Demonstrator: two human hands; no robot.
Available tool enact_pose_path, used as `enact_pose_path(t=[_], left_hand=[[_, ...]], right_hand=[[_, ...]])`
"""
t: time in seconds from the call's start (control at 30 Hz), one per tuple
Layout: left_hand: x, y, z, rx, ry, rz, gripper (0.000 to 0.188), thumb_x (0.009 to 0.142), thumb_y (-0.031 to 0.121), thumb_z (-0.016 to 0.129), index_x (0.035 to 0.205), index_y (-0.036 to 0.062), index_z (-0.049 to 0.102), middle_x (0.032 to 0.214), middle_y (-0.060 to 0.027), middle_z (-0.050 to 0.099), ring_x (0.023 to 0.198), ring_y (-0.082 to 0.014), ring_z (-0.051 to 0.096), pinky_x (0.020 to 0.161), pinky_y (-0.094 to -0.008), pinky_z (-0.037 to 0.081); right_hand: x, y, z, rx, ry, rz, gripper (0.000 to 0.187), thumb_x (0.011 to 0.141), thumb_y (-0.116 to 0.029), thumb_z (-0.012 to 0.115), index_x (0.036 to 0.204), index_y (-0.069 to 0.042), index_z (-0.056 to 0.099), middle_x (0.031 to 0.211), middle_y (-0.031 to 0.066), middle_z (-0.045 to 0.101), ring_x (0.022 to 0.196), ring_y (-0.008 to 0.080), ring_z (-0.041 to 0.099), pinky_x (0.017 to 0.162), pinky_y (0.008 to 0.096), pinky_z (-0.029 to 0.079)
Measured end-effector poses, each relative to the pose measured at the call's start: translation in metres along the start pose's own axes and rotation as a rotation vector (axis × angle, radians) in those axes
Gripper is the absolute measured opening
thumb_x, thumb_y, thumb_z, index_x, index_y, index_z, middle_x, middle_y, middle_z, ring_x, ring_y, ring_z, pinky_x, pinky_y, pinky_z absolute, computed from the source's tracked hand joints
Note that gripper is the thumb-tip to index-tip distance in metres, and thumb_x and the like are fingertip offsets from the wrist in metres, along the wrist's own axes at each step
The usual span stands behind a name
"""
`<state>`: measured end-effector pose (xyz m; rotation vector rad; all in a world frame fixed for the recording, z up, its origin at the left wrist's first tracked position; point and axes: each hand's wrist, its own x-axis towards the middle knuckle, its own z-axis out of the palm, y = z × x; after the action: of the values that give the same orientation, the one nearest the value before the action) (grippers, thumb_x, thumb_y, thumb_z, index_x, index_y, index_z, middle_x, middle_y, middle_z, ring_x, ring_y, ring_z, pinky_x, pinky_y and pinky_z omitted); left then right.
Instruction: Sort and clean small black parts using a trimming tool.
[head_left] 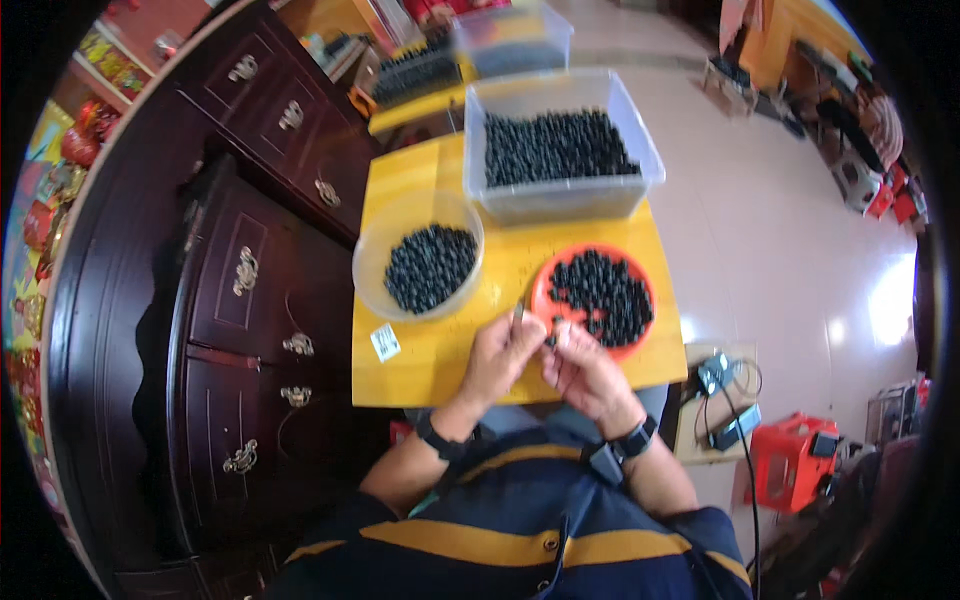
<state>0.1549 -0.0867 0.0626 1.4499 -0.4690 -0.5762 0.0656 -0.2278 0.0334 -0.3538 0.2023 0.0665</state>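
Observation:
My left hand [497,360] is closed near the front of the yellow table, with a slim dark strip [518,312] sticking up from its fingers; what it is I cannot make out. Close beside it, the fingertips of my right hand [588,378] pinch a small black piece [551,341]. Both hands nearly touch in front of an orange-red plate [541,292]. Small black pieces [612,290] are heaped on that plate, leaving part of its near left side bare. To the left stands a round translucent tub [368,268] holding more black pieces [430,266].
A large clear bin [560,200] full of black pieces stands at the table's [400,172] back. A small white printed card [385,342] lies front left. Dark wooden cabinets [255,330] line the left side. Right of the table are a cable [745,440] and a red stool [790,462].

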Motion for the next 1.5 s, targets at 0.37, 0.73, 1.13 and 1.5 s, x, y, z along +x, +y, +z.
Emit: enact_pose_path(t=[0.37, 0.73, 1.13, 1.5], left_hand=[[0.016, 0.006, -0.02, 0.634, -0.15, 0.263, 0.041, 0.088, 0.04, 0.077, 0.084, 0.002, 0.062, 0.063, -0.0072, 0.058, 0.052, -0.0162, 0.053, 0.051, -0.0315, 0.043], [0.026, 0.013, -0.015, 0.71, -0.137, 0.302, 0.042, 0.086, 0.043, 0.078, 0.083, 0.0045, 0.062, 0.061, -0.0097, 0.059, 0.051, -0.0211, 0.057, 0.051, -0.0322, 0.044], [0.025, 0.011, -0.015, 0.835, -0.105, 0.35, 0.04, 0.088, 0.038, 0.078, 0.075, 0.0046, 0.061, 0.06, -0.0102, 0.059, 0.05, -0.0238, 0.058, 0.05, -0.0333, 0.045], [0.014, 0.02, -0.014, 0.584, -0.071, 0.346, 0.024, 0.085, 0.013, 0.08, 0.099, 0.0021, 0.064, 0.068, -0.0033, 0.062, 0.058, -0.01, 0.059, 0.054, -0.027, 0.046]], right_hand=[[0.009, -0.007, -0.01, 0.079, -0.088, -0.018, 0.014, 0.102, -0.018, 0.061, 0.112, -0.008, 0.06, 0.1, 0.0015, 0.066, 0.086, 0.0096, 0.067, 0.077, 0.0253, 0.059], [0.018, -0.009, -0.013, 0.046, -0.063, -0.006, 0.014, 0.101, -0.014, 0.061, 0.114, -0.009, 0.06, 0.104, 0.0021, 0.067, 0.096, 0.0113, 0.067, 0.084, 0.0262, 0.059], [0.021, -0.008, -0.008, -0.025, 0.0, -0.078, 0.009, 0.101, -0.015, 0.062, 0.104, -0.007, 0.064, 0.092, -0.0007, 0.065, 0.082, 0.007, 0.062, 0.071, 0.0221, 0.053], [0.023, -0.002, -0.004, 0.016, -0.041, -0.007, 0.01, 0.101, -0.016, 0.062, 0.108, -0.009, 0.061, 0.095, -0.0007, 0.065, 0.085, 0.0076, 0.065, 0.072, 0.0218, 0.056]])
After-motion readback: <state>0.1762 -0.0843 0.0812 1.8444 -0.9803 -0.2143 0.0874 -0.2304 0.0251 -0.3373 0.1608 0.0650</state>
